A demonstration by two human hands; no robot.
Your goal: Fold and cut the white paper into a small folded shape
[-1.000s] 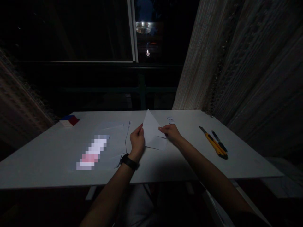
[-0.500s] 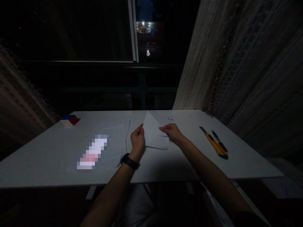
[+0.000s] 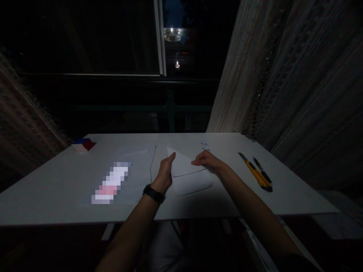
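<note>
So there's a folded white paper (image 3: 188, 166) around the middle of the white table (image 3: 51, 196), pointy end toward the table's far edge; can't tell if it's resting on the tabletop or just above it. Left hand (image 3: 165, 170) has its left side pinched, thumb on top, and the right hand (image 3: 210, 160) is gripping the right side between thumb and fingers. Toward the table's right end there's a yellow utility knife (image 3: 255, 172) just beside a dark pen (image 3: 262, 170). Loose sheets (image 3: 138, 166) lie left of the table's middle, with a red, white and blue block (image 3: 82, 144) at its far left corner.
</note>
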